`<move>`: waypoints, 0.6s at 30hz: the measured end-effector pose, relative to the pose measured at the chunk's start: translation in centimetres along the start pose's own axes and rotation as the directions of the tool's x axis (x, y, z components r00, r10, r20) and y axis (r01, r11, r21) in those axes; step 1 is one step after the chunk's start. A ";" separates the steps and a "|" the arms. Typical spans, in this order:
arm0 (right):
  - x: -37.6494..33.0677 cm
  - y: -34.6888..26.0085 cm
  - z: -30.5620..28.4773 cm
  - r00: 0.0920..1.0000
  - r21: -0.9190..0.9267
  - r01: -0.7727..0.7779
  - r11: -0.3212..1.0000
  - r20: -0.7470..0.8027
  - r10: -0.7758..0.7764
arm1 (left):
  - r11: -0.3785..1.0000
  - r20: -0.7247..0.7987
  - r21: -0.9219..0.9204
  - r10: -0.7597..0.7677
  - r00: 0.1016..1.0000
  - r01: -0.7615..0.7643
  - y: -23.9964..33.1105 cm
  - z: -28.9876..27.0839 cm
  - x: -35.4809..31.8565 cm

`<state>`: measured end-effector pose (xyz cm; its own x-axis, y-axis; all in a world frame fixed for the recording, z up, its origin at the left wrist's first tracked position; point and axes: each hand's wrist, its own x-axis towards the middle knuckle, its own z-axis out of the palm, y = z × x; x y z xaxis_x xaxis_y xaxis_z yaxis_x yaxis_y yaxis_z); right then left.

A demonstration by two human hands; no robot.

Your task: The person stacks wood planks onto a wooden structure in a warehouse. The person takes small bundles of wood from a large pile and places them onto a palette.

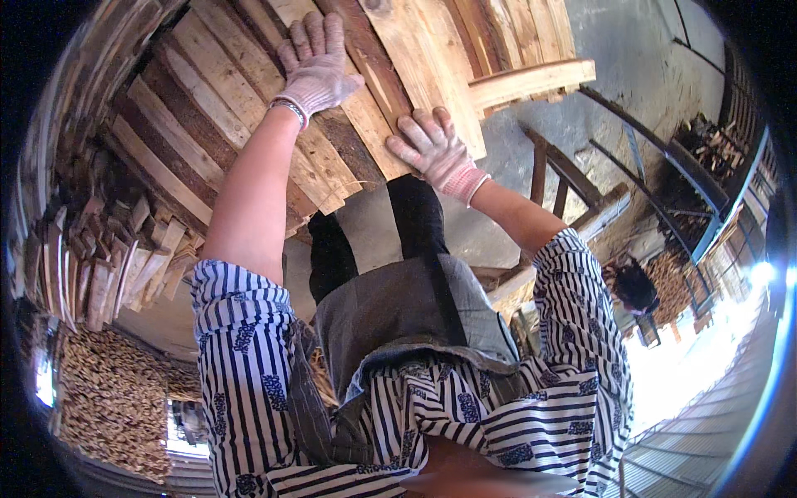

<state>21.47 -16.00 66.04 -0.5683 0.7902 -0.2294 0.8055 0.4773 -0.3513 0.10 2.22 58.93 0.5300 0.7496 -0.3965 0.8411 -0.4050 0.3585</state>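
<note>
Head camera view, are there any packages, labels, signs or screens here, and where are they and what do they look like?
None in view. Both gloved hands, left hand and right hand, rest flat on bare wooden slats; stacked wood pieces lie to the left.

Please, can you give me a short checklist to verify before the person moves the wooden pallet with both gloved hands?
1. Left hand lies flat on the pallet slats, glove on: ok.
2. Right hand rests on the edge of a light plank, glove on: ok.
3. Fingers curled around a board for a firm grip: not ok, both hands lie open on top.
4. Feet clear of the pallet's lower edge: cannot tell, only the dark trousers show.
5. Concrete floor beside the pallet free: not ok, a dark wooden frame lies there.
6. Loose wood pieces at the left kept apart: cannot tell.
</note>
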 end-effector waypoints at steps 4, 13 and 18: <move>-0.9 0.0 -0.4 0.997 0.044 0.050 0.998 -0.056 -0.048 | 0.978 -0.192 -0.184 0.059 0.980 -0.095 -1.8 1.6 -1.1; -5.1 0.1 -6.2 0.890 0.338 -0.213 0.917 -0.319 0.325 | 0.984 -0.109 -0.011 -0.176 0.978 0.176 2.9 -1.1 -1.1; -4.2 -0.7 -6.0 0.879 0.348 -0.220 0.911 -0.335 0.340 | 0.905 -0.054 0.367 -0.210 0.976 0.215 4.5 -0.3 1.1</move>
<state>24.31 -17.33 72.66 -0.1693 0.9854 -0.0171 0.8003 0.1273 -0.5859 4.45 1.41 60.36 0.3351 0.8453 -0.4162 0.9149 -0.3975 -0.0707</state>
